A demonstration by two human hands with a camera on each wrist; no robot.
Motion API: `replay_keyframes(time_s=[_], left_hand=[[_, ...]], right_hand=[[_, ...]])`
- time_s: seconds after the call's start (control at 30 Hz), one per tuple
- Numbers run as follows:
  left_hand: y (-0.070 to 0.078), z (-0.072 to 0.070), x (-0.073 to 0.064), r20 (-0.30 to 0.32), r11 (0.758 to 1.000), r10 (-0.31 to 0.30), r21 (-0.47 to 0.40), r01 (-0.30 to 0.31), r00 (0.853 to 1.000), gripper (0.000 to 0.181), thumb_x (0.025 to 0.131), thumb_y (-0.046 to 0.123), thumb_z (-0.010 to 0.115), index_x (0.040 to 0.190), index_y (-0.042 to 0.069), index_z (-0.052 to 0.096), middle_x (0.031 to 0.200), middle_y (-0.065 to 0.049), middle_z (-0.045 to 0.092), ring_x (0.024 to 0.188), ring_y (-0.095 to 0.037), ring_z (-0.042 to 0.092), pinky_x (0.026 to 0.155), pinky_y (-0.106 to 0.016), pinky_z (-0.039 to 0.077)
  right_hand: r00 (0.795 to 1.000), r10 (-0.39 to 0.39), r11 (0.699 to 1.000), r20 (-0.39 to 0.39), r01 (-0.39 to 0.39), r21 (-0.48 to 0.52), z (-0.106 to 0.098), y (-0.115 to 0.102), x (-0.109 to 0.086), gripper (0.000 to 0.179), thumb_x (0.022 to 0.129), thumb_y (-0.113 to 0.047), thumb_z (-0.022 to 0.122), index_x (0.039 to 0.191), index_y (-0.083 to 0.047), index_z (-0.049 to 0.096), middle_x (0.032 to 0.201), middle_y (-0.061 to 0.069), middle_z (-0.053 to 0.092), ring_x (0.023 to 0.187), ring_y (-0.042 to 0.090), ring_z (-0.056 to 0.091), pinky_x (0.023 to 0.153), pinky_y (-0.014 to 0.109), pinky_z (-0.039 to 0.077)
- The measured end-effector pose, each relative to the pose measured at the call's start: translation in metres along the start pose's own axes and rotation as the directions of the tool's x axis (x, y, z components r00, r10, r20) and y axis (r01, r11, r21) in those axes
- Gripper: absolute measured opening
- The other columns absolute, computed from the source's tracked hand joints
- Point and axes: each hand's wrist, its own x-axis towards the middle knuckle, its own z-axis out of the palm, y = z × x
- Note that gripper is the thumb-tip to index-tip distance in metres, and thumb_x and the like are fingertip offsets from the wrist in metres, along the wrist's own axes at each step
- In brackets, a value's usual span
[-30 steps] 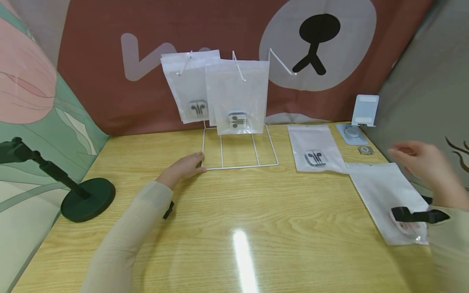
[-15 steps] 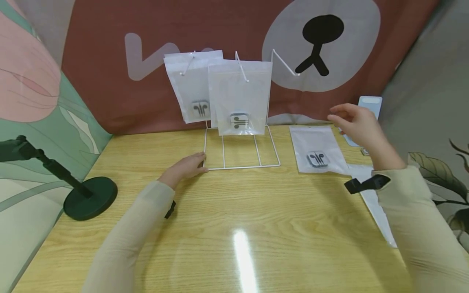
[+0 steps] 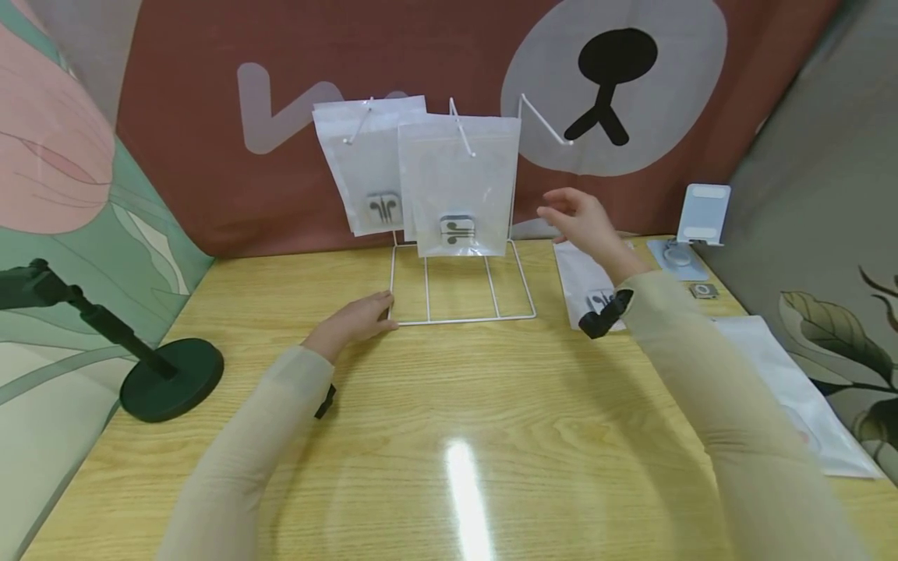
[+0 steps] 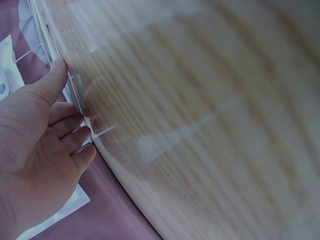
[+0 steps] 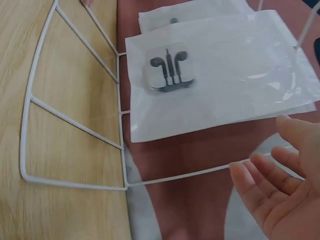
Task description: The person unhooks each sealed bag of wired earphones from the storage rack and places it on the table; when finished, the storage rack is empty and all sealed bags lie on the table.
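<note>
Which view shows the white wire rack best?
Head view: it fits the white wire rack, base and hooks, though bags hide some. Right wrist shows the base closer; left wrist, only slivers beside the left hand.

Wood-grain table (image 3: 393, 436) streaked with white glare (image 3: 468, 499) — brown backdrop (image 3: 210, 187) behind, floral wall covering (image 3: 56, 171) left

White rack (image 3: 463, 320), white bags (image 3: 459, 183), yellowish table (image 3: 382, 421) (wood-grained), dark-green stand (image 3: 172, 380)

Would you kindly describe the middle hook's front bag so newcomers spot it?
On the wooden table stands a white wire rack. Its middle hook carries the front bag, whose earphones lie sideways, unlike the upright ones in the left bag.
</note>
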Motion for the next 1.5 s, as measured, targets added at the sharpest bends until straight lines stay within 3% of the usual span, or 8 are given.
replay_keyframes(time_s=[0.2,0.33,0.57,0.8,0.97,1.13,1.4,1.5], left_hand=[[0.000,0.000,0.000,0.005,1.000,-0.004,-0.014,0.004,1.000,0.067,0.096,0.032,0.050,0.143,-0.006,0.021,0.148,-0.023,0.016,0.135,-0.034,0.016,0.110,-0.042,0.014],[0.001,0.000,-0.001,0.005,1.000,-0.005,-0.013,0.005,1.000,0.066,0.096,0.032,0.050,0.143,-0.006,0.022,0.148,-0.023,0.017,0.135,-0.034,0.016,0.110,-0.043,0.014],[-0.001,0.001,0.001,-0.004,1.000,0.004,0.007,-0.004,1.000,0.066,0.096,0.031,0.050,0.142,-0.007,0.023,0.147,-0.024,0.018,0.134,-0.036,0.017,0.110,-0.043,0.015],[-0.002,0.003,0.001,-0.019,1.000,0.017,0.024,-0.016,1.000,0.065,0.096,0.031,0.051,0.141,-0.008,0.025,0.146,-0.026,0.020,0.134,-0.037,0.019,0.110,-0.043,0.015],[-0.001,0.002,0.000,-0.025,1.000,0.022,0.023,-0.021,0.999,0.065,0.096,0.029,0.051,0.140,-0.009,0.025,0.145,-0.026,0.020,0.133,-0.037,0.019,0.110,-0.043,0.015],[-0.001,0.002,0.001,-0.025,0.999,0.024,0.022,-0.024,0.999,0.064,0.096,0.029,0.051,0.140,-0.009,0.025,0.145,-0.027,0.021,0.133,-0.037,0.020,0.110,-0.043,0.016],[-0.001,0.001,0.000,-0.017,1.000,0.019,0.012,-0.019,1.000,0.066,0.096,0.031,0.051,0.142,-0.008,0.024,0.146,-0.025,0.019,0.134,-0.036,0.018,0.110,-0.043,0.015],[-0.001,0.001,0.000,-0.014,1.000,0.018,0.006,-0.018,1.000,0.066,0.096,0.031,0.051,0.142,-0.007,0.023,0.146,-0.025,0.019,0.134,-0.036,0.018,0.110,-0.042,0.015]], right_hand=[[1.000,0.002,0.996,-0.021,0.000,0.086,0.024,-0.006,0.018,0.049,0.092,-0.025,0.058,0.133,-0.003,0.044,0.121,0.016,0.052,0.106,0.025,0.052,0.064,0.022,0.052],[0.999,0.002,0.988,-0.047,0.005,0.154,0.038,-0.012,0.025,0.047,0.091,-0.022,0.059,0.131,-0.002,0.043,0.117,0.015,0.053,0.103,0.025,0.054,0.071,0.030,0.054],[0.993,0.059,0.990,-0.105,-0.045,0.136,0.052,-0.027,0.031,0.038,0.091,-0.023,0.058,0.123,-0.004,0.047,0.111,0.009,0.052,0.100,0.020,0.052,0.076,0.032,0.053],[0.988,0.066,0.974,-0.140,-0.033,0.226,0.063,-0.033,0.032,0.017,0.092,-0.018,0.058,0.094,-0.003,0.049,0.090,0.005,0.050,0.073,0.015,0.053,0.067,0.032,0.055],[0.989,0.015,0.961,-0.150,0.027,0.276,0.068,-0.032,0.031,0.019,0.094,-0.014,0.053,0.083,-0.006,0.040,0.082,0.005,0.048,0.053,0.012,0.047,0.066,0.038,0.056],[0.983,0.003,0.964,-0.181,0.045,0.261,0.068,-0.030,0.031,0.019,0.096,-0.016,0.050,0.085,-0.007,0.038,0.085,0.005,0.050,0.058,0.014,0.053,0.064,0.033,0.056],[0.973,0.042,0.961,-0.228,0.023,0.275,0.067,-0.031,0.031,0.021,0.095,-0.018,0.052,0.111,-0.006,0.057,0.104,0.007,0.059,0.077,0.017,0.057,0.065,0.026,0.054],[0.969,0.045,0.956,-0.243,0.029,0.291,0.066,-0.031,0.029,0.023,0.095,-0.018,0.053,0.112,-0.004,0.059,0.104,0.008,0.060,0.075,0.016,0.058,0.065,0.025,0.054]])
